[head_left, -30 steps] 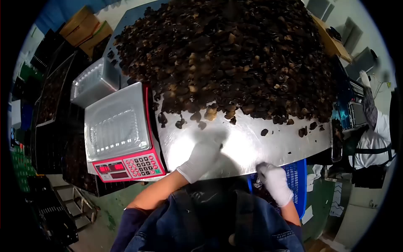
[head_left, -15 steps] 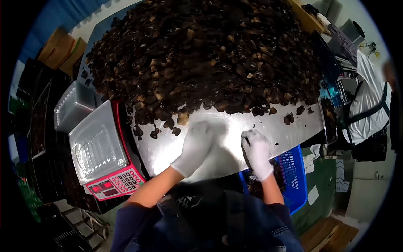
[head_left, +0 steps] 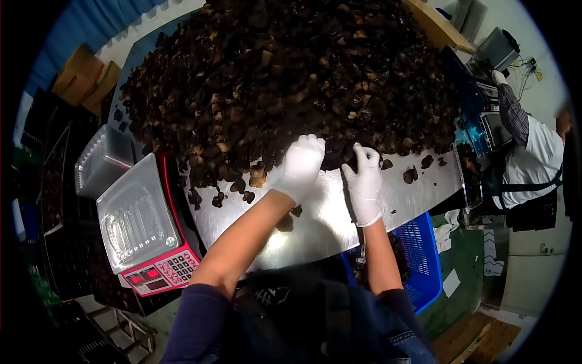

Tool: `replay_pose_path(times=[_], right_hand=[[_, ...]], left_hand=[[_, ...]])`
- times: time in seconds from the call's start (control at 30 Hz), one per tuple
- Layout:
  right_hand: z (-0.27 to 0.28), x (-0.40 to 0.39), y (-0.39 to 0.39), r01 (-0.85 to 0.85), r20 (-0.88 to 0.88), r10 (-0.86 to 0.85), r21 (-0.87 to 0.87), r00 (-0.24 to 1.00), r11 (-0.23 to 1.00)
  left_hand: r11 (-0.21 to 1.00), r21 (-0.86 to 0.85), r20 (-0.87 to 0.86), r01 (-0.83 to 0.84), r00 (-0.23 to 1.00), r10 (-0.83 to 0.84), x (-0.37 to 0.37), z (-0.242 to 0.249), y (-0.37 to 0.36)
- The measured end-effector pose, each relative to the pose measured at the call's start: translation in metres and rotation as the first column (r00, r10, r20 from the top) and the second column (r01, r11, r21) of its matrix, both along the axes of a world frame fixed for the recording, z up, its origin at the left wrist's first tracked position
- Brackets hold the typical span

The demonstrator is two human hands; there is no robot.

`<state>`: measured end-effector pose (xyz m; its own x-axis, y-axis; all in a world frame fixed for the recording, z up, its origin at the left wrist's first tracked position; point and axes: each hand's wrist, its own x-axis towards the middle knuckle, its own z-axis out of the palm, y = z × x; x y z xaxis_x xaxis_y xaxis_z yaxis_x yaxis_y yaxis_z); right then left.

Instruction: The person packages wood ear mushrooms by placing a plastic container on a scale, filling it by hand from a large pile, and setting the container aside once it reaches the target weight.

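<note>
A broad heap of dark brown, fungus-like pieces (head_left: 291,79) covers the far part of the metal table (head_left: 424,192). My left hand (head_left: 304,161), in a white glove, is at the heap's near edge with its fingers curled; what they hold, if anything, is hidden. To its right, my right hand (head_left: 365,185), also gloved, has thumb and index finger apart at the same edge, with nothing visible between them. One loose piece (head_left: 296,210) lies on the metal beside my left wrist, and a few more lie by the heap's front left.
A red scale (head_left: 160,276) with a clear plastic tray (head_left: 136,215) stands left, beside stacked clear containers (head_left: 103,161). A blue basket (head_left: 424,261) is below the table's right front edge. A co-worker (head_left: 527,145) is at the far right.
Both hands have moved forward to the heap's edge. My right hand's fingers have spread. The loose piece near my left wrist has come into view, and the co-worker's arm has shifted.
</note>
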<state>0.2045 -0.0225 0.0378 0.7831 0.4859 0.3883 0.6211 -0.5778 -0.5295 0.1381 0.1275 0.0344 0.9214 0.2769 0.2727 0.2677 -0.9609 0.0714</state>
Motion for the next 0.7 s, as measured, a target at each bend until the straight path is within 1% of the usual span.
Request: replay_pose_path(times=[0.03,0.07,0.1,0.13,0.17,0.2,0.23,0.27,0.3,0.33,0.37,0.43,0.47,0.5,0.53,0.57,0.6,0.63,0.67,0.7], right_hand=[[-0.01,0.003,0.005,-0.056,0.057,0.055,0.016,0.997,0.998],[-0.009,-0.003,0.008,-0.105,0.043,0.104,0.013,0.994,0.994],[-0.009,-0.013,0.005,-0.156,0.026,0.155,0.01,0.988,0.988],[-0.01,-0.021,0.0,-0.202,0.121,0.21,-0.08,0.97,0.976],[-0.013,-0.029,-0.008,-0.272,0.167,0.274,-0.039,0.947,0.962],[-0.016,-0.039,-0.017,-0.287,0.148,0.294,-0.064,0.944,0.956],[-0.016,-0.048,-0.026,-0.303,0.129,0.313,-0.089,0.941,0.949],[-0.014,-0.054,-0.032,-0.28,0.098,0.282,-0.036,0.954,0.959],[-0.012,-0.057,-0.037,-0.255,0.064,0.253,0.016,0.965,0.967],[-0.011,-0.055,-0.04,-0.185,0.061,0.183,0.026,0.981,0.982],[-0.013,-0.052,-0.041,-0.143,0.0,0.144,0.101,0.99,0.985],[-0.006,-0.041,-0.038,-0.045,-0.028,0.048,0.125,0.998,0.991],[-0.003,-0.037,-0.032,-0.001,-0.132,0.017,0.118,0.991,0.993],[-0.001,-0.031,-0.026,-0.012,-0.098,0.023,0.113,0.995,0.994],[0.002,-0.029,-0.018,-0.045,-0.077,0.052,0.09,0.996,0.995],[0.005,-0.029,-0.01,-0.078,-0.057,0.082,0.066,0.995,0.995],[-0.003,-0.025,-0.004,-0.119,-0.019,0.119,-0.012,0.993,0.993],[-0.006,-0.029,0.002,-0.129,0.058,0.134,-0.084,0.989,0.988],[-0.007,-0.033,0.004,-0.184,0.032,0.189,-0.11,0.982,0.977],[-0.008,-0.039,0.005,-0.24,0.004,0.243,-0.136,0.97,0.961]], left_hand=[[0.999,-0.021,0.016,0.034,0.999,-0.034,0.001,-0.006,0.006],[0.998,-0.009,0.113,0.057,0.992,-0.056,-0.011,0.002,0.004],[0.999,0.004,0.088,0.045,0.995,-0.046,-0.023,0.008,0.001],[0.997,-0.035,0.182,0.071,0.981,-0.064,-0.036,0.008,0.001],[0.993,-0.07,0.278,0.099,0.958,-0.076,-0.049,0.007,0.002],[0.993,-0.071,0.273,0.096,0.959,-0.073,-0.064,0.012,0.001],[0.971,-0.237,0.122,0.029,0.992,0.0,-0.081,0.02,-0.002],[0.92,-0.386,-0.041,-0.064,0.998,0.052,-0.094,0.023,-0.004],[0.92,-0.386,-0.047,-0.072,0.997,0.058,-0.105,0.02,-0.005],[0.962,-0.273,0.008,-0.021,1.0,0.024,-0.116,0.016,-0.006],[0.988,-0.153,0.058,0.026,0.998,-0.018,-0.123,0.014,-0.007],[0.983,-0.18,0.06,0.027,0.998,-0.017,-0.131,0.01,-0.01],[0.973,-0.227,0.1,0.036,0.995,-0.014,-0.134,0.006,-0.012],[0.961,-0.272,0.14,0.047,0.99,-0.009,-0.136,0.004,-0.014],[0.949,-0.312,0.099,0.05,0.995,-0.02,-0.138,0.008,-0.016],[0.949,-0.311,0.099,0.046,0.995,-0.016,-0.139,0.007,-0.017],[0.935,-0.352,0.096,0.033,0.995,0.001,-0.14,0.006,-0.018],[0.919,-0.393,0.092,0.021,0.996,0.017,-0.141,0.005,-0.019],[0.898,-0.44,0.074,0.009,0.997,0.026,-0.144,0.01,-0.019],[0.897,-0.441,0.075,0.005,0.997,0.031,-0.148,0.017,-0.021]])
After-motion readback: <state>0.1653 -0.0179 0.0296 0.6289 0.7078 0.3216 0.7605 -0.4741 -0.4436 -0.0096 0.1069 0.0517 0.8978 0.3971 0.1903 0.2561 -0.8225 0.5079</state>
